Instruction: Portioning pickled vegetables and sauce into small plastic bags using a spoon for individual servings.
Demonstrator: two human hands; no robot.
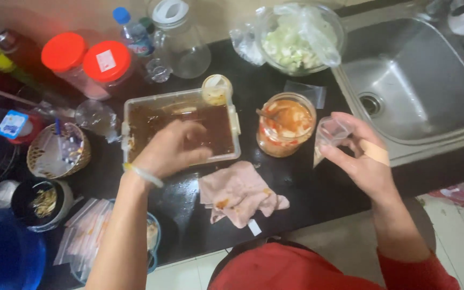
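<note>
Reaching my left hand (170, 147) over the clear rectangular plastic tub (181, 129) of brown sauce, forearm coming up from 7 o'clock, knuckles up, fingers curled down; cannot tell if they grip anything. Pale band on that wrist. My right hand (358, 158) at 3 o'clock is half closed, thumb and fingertips pinching a small clear plastic cup (333, 130), tilted, mouth toward the tub. Just left of the cup stands a round glass jar (285, 124) of orange-red pickle, a stick in it. A pink stained cloth (240, 193) lies crumpled at 6 o'clock on the glossy black counter (307, 185). Two red-lidded jars (87, 62) at 11 o'clock, one lid with a white square label. Steel sink (420, 91) at 2 o'clock.
</note>
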